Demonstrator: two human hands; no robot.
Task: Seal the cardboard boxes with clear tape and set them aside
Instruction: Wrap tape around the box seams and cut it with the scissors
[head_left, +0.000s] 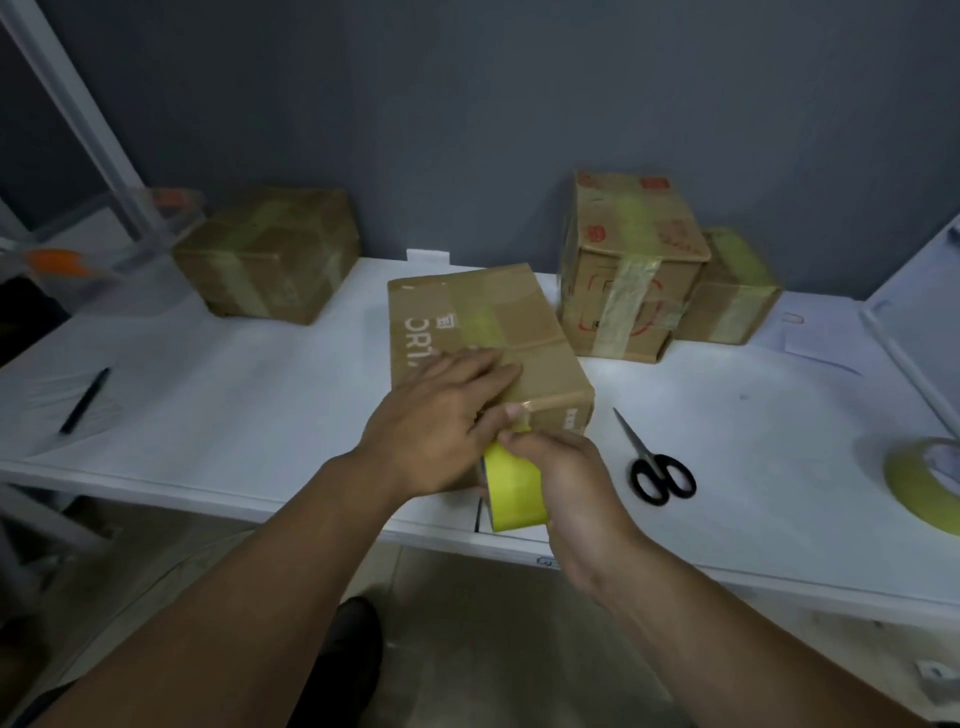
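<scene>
at the table's near edge: cardboard box, long axis running away from the viewer, near end angled slightly right; brown, white lettering partly covered, yellowish tape strip along its top. left hand pressed flat on the lid, fingers spread. right hand clenched around yellow tape roll, roll partly hidden. scissors just right.

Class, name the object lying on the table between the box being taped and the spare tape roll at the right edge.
In the head view, black-handled scissors lie between the box and the spare roll.
</scene>
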